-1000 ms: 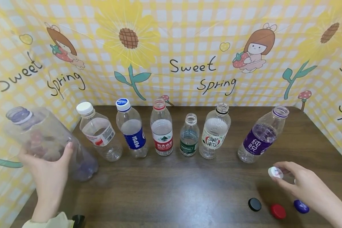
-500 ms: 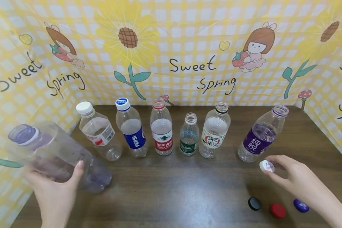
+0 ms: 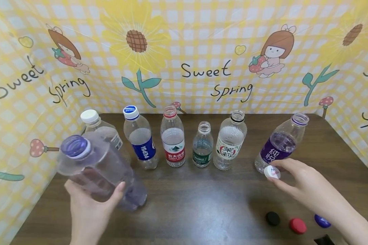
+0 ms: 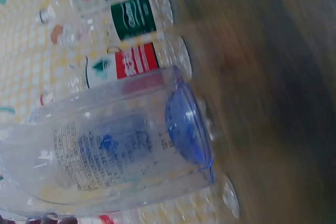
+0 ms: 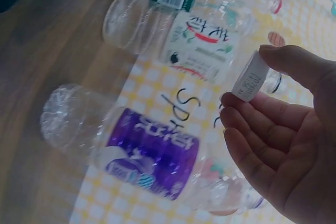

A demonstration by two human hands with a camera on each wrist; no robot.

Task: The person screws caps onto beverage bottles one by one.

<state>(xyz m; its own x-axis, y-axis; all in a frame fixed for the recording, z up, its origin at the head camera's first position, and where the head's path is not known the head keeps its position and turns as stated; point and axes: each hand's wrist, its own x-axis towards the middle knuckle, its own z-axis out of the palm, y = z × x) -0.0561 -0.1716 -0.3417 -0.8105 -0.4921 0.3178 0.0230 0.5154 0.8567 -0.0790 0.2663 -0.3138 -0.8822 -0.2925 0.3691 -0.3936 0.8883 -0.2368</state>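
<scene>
Work looks partly done from my remote post: the white-topped bottle and the Pepsi bottle are already closed. The red-label bottle, small green-label bottle, black-ringed bottle and purple-label bottle stand open-mouthed. My left hand grasps the big bottle, tilted and uncapped; whether its base touches the table, I cannot tell. My right hand pinches a white cap between thumb and fingers, apart from any mouth. A black cap, red cap and purple cap lie loose, presumably left to fit.
</scene>
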